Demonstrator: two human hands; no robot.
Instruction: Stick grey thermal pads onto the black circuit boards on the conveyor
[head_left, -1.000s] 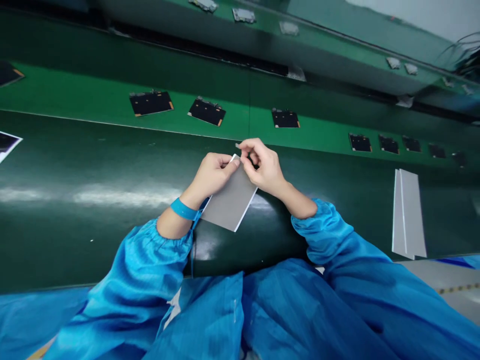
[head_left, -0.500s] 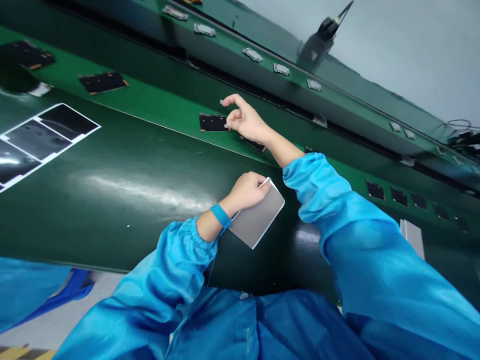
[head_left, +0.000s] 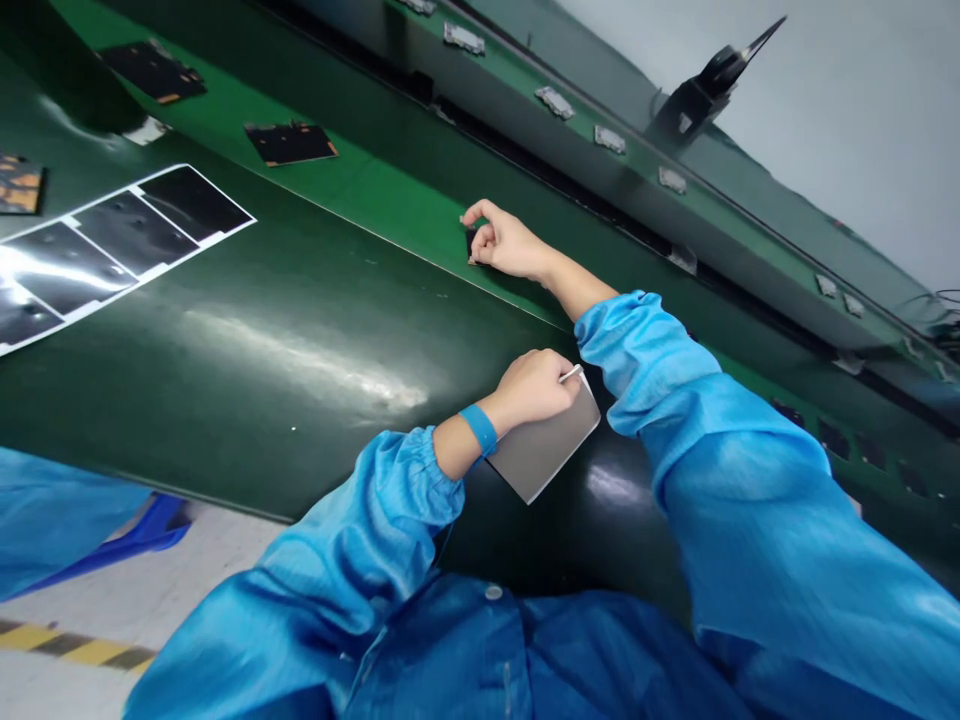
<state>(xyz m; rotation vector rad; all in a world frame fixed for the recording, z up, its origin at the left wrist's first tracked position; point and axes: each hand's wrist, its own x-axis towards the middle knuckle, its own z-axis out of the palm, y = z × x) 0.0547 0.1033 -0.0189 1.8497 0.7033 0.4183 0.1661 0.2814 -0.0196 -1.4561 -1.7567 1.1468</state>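
My left hand [head_left: 532, 385] rests on the dark green table [head_left: 262, 350] and grips one corner of a flat grey sheet [head_left: 551, 450]; a blue band circles that wrist. My right hand [head_left: 501, 240] is stretched out to the lighter green conveyor belt [head_left: 360, 180]. Its fingers are curled down on a small black board [head_left: 471, 245], which the hand mostly hides. Whether a small piece lies under the fingertips cannot be seen.
Two more black boards [head_left: 289, 143] [head_left: 154, 68] lie on the belt to the left, and darker ones [head_left: 832, 437] to the right. A white-edged sheet of black panels [head_left: 112, 240] lies at the table's left. Small grey parts [head_left: 555, 100] line the upper rail.
My right hand left the grey sheet with a tiny piece pinched, reached out to the belt and came down on a black board. My head turned left; the left hand kept the sheet.
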